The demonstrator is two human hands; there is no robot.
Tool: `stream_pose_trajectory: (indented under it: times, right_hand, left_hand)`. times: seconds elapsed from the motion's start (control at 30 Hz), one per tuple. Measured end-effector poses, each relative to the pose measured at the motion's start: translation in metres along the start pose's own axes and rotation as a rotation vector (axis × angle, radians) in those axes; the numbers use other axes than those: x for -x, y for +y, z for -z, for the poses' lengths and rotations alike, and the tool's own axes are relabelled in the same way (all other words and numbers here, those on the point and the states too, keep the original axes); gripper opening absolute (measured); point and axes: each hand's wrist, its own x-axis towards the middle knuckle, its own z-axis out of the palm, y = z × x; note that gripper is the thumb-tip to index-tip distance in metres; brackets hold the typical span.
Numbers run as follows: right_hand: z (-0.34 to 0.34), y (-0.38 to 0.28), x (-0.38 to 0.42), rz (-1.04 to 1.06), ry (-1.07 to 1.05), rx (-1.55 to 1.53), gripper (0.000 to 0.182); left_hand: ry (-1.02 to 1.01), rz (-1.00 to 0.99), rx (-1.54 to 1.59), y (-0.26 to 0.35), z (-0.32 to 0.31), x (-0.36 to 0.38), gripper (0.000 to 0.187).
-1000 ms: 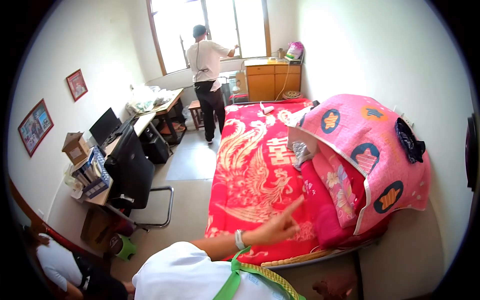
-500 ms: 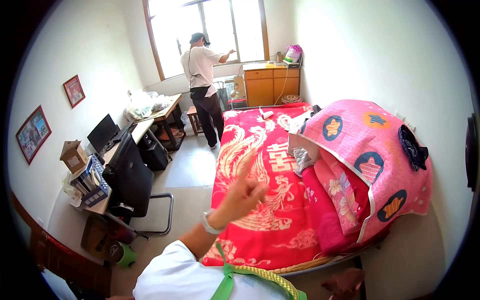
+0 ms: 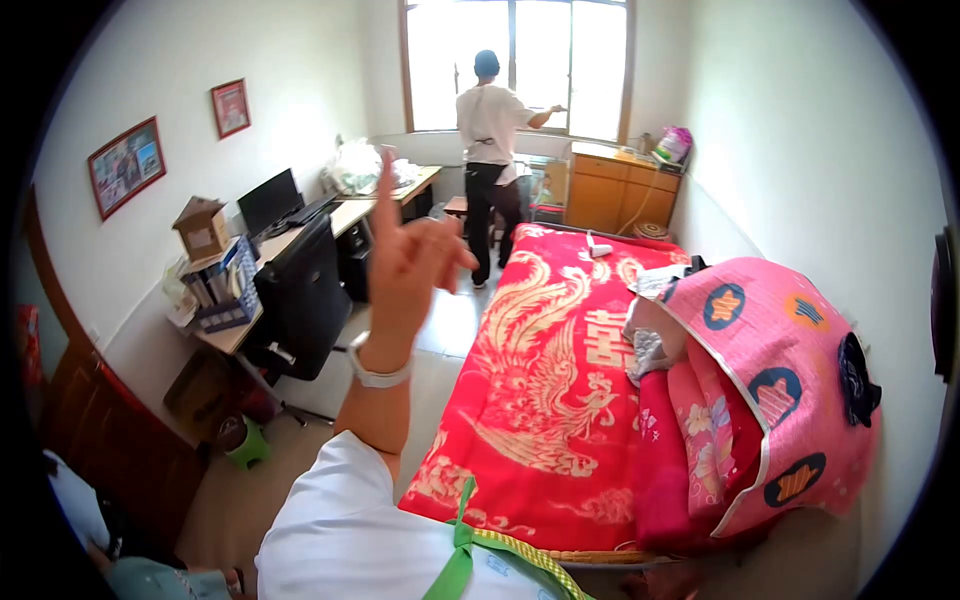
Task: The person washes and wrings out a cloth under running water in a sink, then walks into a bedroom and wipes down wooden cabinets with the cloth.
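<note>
My left hand is raised in the middle of the head view, in the air between the desk and the bed. Its index finger points up and the other fingers curl loosely; it holds nothing. A pale band circles the wrist. The bed, with a red cover patterned in gold, lies to the right of the hand. A black office chair stands to its left. My right hand is not visible. A green ribbon hangs over my white shirt.
A person in a white top stands by the window, one arm out. Part of someone in pale green shows at lower left. A pink quilt covers bedding at right. The desk holds a monitor and a cardboard box.
My left hand has risen and moved left, its finger now more upright. The view has turned left, shifting the room rightward. The person by the window now faces further away.
</note>
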Motion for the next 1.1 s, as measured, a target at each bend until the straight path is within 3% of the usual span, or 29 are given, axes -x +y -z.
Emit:
stream_pose_trajectory:
  times: [0.07, 0.17, 0.2, 0.3, 0.4, 0.53, 0.67, 0.73, 0.77, 0.8, 0.83, 0.93, 1.0, 1.1]
  right_hand:
    - [-0.003, 0.000, -0.005, -0.019, -0.027, 0.011, 0.028]
    - [-0.004, 0.001, -0.011, -0.046, -0.057, 0.020, 0.028]
    - [-0.005, 0.001, -0.013, -0.054, -0.065, 0.024, 0.029]
    - [-0.009, 0.004, -0.023, -0.084, -0.108, 0.028, 0.029]
    - [-0.014, 0.004, -0.029, -0.108, -0.139, 0.056, 0.030]
    - [-0.021, 0.006, -0.033, -0.129, -0.171, 0.060, 0.031]
    - [-0.021, 0.001, -0.030, -0.126, -0.198, 0.054, 0.032]
    - [-0.019, 0.001, -0.015, -0.082, -0.174, -0.025, 0.033]
    - [-0.014, -0.001, 0.005, -0.041, -0.129, -0.094, 0.033]
    - [-0.015, -0.002, 0.022, -0.001, -0.105, -0.163, 0.033]
    - [-0.016, -0.001, 0.038, 0.030, -0.091, -0.225, 0.033]
    - [-0.025, 0.013, 0.054, 0.150, -0.069, -0.274, 0.034]
    - [-0.005, 0.021, 0.034, 0.265, 0.022, -0.092, 0.022]
    - [0.016, 0.026, 0.045, 0.533, 0.249, 0.226, 0.019]
  left_hand:
    - [-0.219, 0.052, 0.146, -0.020, -0.006, 0.020, 0.070]
    - [-0.446, 0.489, 0.039, -0.050, -0.024, 0.082, 0.071]
    - [-0.530, 0.550, -0.052, -0.046, -0.035, 0.102, 0.071]
    - [-0.831, 0.620, 0.057, -0.077, -0.046, 0.179, 0.075]
    - [-0.903, 0.719, 0.125, -0.080, -0.047, 0.225, 0.076]
    - [-0.988, 0.893, 0.182, -0.079, -0.041, 0.231, 0.073]
    - [-0.967, 0.787, 0.182, -0.082, -0.044, 0.236, 0.070]
    - [-1.080, 0.837, 0.130, -0.072, -0.041, 0.225, 0.071]
    - [-1.153, 0.988, 0.253, -0.065, -0.036, 0.215, 0.069]
    - [-1.144, 0.906, 0.290, -0.072, -0.034, 0.215, 0.067]
    - [-1.162, 0.962, 0.247, -0.070, -0.032, 0.200, 0.066]
    - [-1.288, 1.036, 0.377, -0.119, -0.045, 0.207, 0.056]
    - [-1.358, 1.155, 0.466, -0.144, -0.080, 0.220, 0.045]
    - [-1.580, 1.332, 0.588, -0.148, -0.137, 0.255, 0.036]
